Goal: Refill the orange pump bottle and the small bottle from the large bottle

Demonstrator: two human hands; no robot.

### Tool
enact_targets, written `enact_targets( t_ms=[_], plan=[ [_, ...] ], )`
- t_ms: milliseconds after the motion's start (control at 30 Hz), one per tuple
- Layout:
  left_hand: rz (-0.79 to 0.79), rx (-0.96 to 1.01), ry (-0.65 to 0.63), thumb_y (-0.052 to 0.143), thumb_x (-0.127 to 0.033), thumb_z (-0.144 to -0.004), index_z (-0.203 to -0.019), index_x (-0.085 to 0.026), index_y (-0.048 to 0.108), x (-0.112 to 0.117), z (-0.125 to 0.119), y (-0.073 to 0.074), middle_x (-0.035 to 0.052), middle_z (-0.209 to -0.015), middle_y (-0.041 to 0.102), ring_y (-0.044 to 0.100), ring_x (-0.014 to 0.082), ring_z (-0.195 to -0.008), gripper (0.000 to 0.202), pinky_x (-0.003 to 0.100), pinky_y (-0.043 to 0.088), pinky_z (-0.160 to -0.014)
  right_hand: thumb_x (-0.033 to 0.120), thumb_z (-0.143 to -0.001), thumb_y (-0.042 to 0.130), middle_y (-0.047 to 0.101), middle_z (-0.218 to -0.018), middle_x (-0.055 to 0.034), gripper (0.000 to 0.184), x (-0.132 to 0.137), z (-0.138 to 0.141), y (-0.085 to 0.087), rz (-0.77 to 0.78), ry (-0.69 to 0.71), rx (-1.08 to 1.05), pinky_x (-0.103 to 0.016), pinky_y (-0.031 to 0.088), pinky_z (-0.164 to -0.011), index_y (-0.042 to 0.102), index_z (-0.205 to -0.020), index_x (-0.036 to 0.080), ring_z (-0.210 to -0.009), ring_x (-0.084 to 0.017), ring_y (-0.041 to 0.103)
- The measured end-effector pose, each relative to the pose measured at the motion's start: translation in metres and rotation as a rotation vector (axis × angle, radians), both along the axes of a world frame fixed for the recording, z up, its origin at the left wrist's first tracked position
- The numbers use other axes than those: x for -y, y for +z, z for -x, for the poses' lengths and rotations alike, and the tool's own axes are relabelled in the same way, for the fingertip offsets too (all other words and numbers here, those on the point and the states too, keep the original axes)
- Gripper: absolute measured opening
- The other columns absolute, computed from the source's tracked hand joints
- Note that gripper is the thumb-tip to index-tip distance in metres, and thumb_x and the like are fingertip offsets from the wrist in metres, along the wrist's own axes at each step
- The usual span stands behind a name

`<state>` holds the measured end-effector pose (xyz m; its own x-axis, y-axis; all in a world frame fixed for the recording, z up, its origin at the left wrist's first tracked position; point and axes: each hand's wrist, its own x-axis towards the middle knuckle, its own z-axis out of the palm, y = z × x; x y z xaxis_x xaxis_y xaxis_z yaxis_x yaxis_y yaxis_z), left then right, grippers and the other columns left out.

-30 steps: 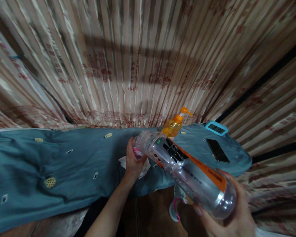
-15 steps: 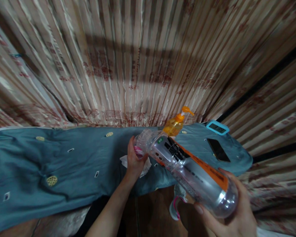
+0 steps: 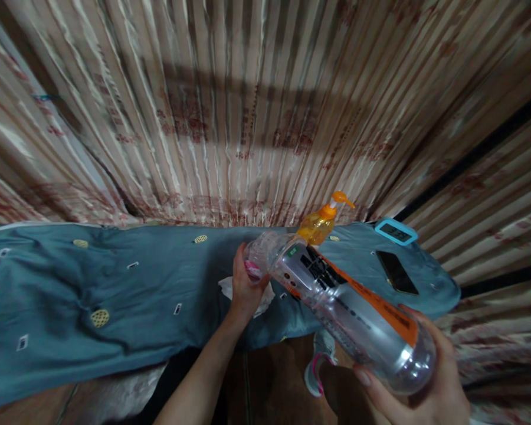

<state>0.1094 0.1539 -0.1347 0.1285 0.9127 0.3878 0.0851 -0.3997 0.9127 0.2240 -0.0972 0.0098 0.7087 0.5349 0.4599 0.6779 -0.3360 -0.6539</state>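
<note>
My right hand [image 3: 442,378] is wrapped around the base of a large clear plastic bottle [image 3: 358,313] with a silver, black and orange label. The bottle is tilted, its neck end lower toward the left, meeting a clear plastic cup [image 3: 259,251] with a pink patch. Around that cup my left hand [image 3: 245,292] is closed. Whether the bottle's mouth is inside the cup or only against it, I cannot tell. A crumpled white tissue [image 3: 265,300] lies on the cloth under my left hand. Just behind the bottle's shoulder stands a pump bottle [image 3: 317,227] of yellow liquid with an orange pump.
A blue-green patterned cloth [image 3: 141,295] covers the long narrow surface before me. On its right part are a blue-framed digital clock [image 3: 396,231] and a dark phone [image 3: 397,273]. Pleated curtains [image 3: 230,118] hang behind and to the right. Below, a shoe [image 3: 315,369] shows.
The view has shifted slightly, so everything appears a little further right. Both hands keep their hold, and the bottle stays tilted toward the cup.
</note>
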Motion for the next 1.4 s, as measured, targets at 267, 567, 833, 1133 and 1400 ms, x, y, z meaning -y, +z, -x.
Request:
enact_targets(
  t_ms=[267, 567, 833, 1133, 1400],
  plan=[
    [0.012, 0.024, -0.009, 0.092, -0.041, -0.074, -0.158, -0.023, 0.041, -0.0005, -0.0018, -0.0018, 0.0182, -0.156, 0.058, 0.057, 0.0379, -0.147, 0.1, 0.058, 0.043, -0.126, 0.081, -0.083, 0.068, 0.06, -0.137, -0.0132, 0.088, -0.0001, 0.0002, 0.0005, 0.007, 0.003, -0.006, -0.044, 0.048, -0.097, 0.05, -0.145, 0.022, -0.122, -0.036, 0.061],
    [-0.001, 0.008, -0.005, 0.091, -0.043, -0.075, -0.158, -0.024, 0.04, 0.0001, -0.0004, 0.0003, 0.0172, -0.156, 0.058, 0.058, 0.0371, -0.145, 0.099, 0.056, 0.045, -0.125, 0.083, -0.084, 0.067, 0.06, -0.138, -0.0114, 0.089, -0.0002, 0.0004, 0.0002, 0.008, -0.006, 0.02, -0.04, 0.049, -0.097, 0.051, -0.147, 0.022, -0.12, -0.033, 0.062],
    [-0.006, 0.005, -0.005, 0.092, -0.043, -0.074, -0.158, -0.022, 0.041, 0.0002, -0.0001, 0.0007, 0.019, -0.158, 0.057, 0.058, 0.0384, -0.146, 0.101, 0.056, 0.044, -0.125, 0.084, -0.082, 0.068, 0.06, -0.136, -0.0105, 0.091, 0.0, 0.0019, 0.0008, 0.006, -0.007, -0.026, -0.039, 0.046, -0.092, 0.05, -0.146, 0.023, -0.118, -0.032, 0.062],
    [0.011, 0.029, 0.011, 0.093, -0.036, -0.071, -0.157, -0.022, 0.042, -0.0001, -0.0028, -0.0019, 0.0184, -0.158, 0.058, 0.057, 0.0385, -0.147, 0.101, 0.057, 0.043, -0.126, 0.086, -0.082, 0.068, 0.061, -0.135, -0.0101, 0.093, -0.002, 0.0048, 0.0023, -0.004, -0.014, -0.035, -0.04, 0.046, -0.095, 0.05, -0.147, 0.023, -0.119, -0.033, 0.062],
    [0.01, 0.019, 0.019, 0.092, -0.034, -0.072, -0.161, -0.023, 0.038, 0.0013, -0.0026, -0.0018, 0.0182, -0.16, 0.055, 0.056, 0.0377, -0.148, 0.105, 0.055, 0.044, -0.126, 0.087, -0.079, 0.069, 0.061, -0.135, -0.0112, 0.095, -0.0028, 0.0065, 0.0031, -0.019, -0.016, -0.098, -0.043, 0.045, -0.094, 0.05, -0.146, 0.023, -0.119, -0.035, 0.061]
  ],
)
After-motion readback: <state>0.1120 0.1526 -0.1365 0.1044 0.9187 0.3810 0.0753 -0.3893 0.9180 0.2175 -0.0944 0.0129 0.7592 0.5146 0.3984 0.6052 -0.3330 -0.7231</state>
